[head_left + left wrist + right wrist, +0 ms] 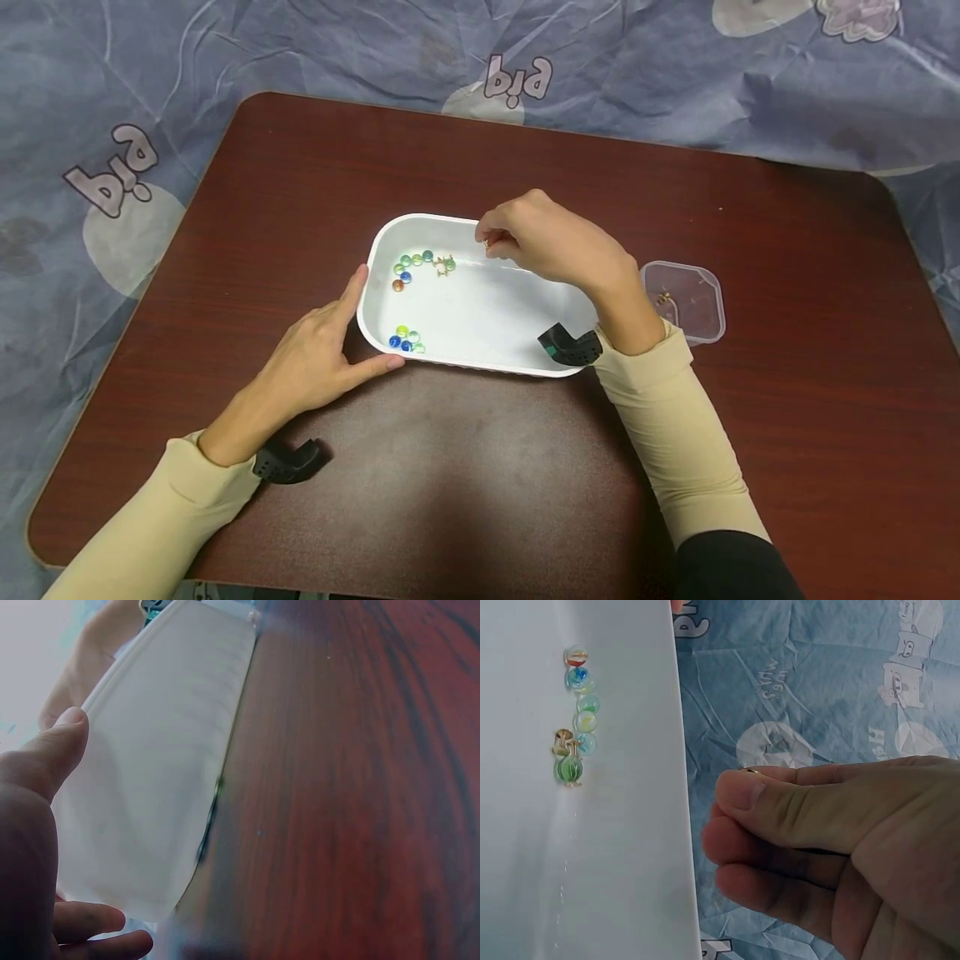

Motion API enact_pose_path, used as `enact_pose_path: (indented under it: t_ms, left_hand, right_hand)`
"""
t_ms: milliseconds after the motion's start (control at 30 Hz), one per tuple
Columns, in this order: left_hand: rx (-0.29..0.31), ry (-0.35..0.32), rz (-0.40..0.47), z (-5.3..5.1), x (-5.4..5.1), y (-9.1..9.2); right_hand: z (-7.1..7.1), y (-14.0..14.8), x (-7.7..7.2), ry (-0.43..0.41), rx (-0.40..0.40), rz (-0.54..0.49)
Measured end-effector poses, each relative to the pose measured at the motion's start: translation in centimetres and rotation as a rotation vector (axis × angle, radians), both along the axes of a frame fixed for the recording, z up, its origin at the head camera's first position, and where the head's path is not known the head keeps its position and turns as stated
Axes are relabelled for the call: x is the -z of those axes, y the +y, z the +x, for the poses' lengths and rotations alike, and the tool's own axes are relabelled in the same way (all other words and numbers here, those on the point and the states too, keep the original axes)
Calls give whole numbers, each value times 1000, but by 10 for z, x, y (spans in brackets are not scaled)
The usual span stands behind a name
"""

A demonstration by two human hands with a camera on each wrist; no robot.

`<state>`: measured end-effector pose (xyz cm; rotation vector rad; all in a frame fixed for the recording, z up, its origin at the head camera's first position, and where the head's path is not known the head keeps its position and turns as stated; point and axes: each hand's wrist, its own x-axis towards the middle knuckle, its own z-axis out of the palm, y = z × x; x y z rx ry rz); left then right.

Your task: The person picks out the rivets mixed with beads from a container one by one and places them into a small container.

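Observation:
A white tray (495,325) stands on the table, with glass marbles (406,277) along its left side and another group of marbles (407,340) in the near left corner. Small gold thumbtacks (441,267) lie beside the upper marbles. My left hand (315,358) rests spread against the tray's left corner, thumb on the near wall and fingers along the left side. Over the far rim, my right hand (551,237) pinches a gold thumbtack (751,772) between thumb and index finger; most of it is hidden by the fingertips.
Right of the tray, partly behind my right forearm, is a clear plastic box (697,304) with a few gold thumbtacks (663,298) in it. Dark brown tabletop (450,467) surrounds both. A blue printed cloth (360,50) hangs behind the table's far edge.

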<state>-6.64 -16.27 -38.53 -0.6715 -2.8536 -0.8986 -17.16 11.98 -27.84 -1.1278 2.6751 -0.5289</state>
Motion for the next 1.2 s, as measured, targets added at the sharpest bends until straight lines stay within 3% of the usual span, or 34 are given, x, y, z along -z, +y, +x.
enact_pose_path:
  t_ms: [467,1200]
  left_hand:
    - [-1,-2,6,1,1,-1]
    - [8,21,11,1,1,0]
  right_hand:
    - [7,26,-4,29,-1,17]
    - [11,55,-4,214,31,-106]
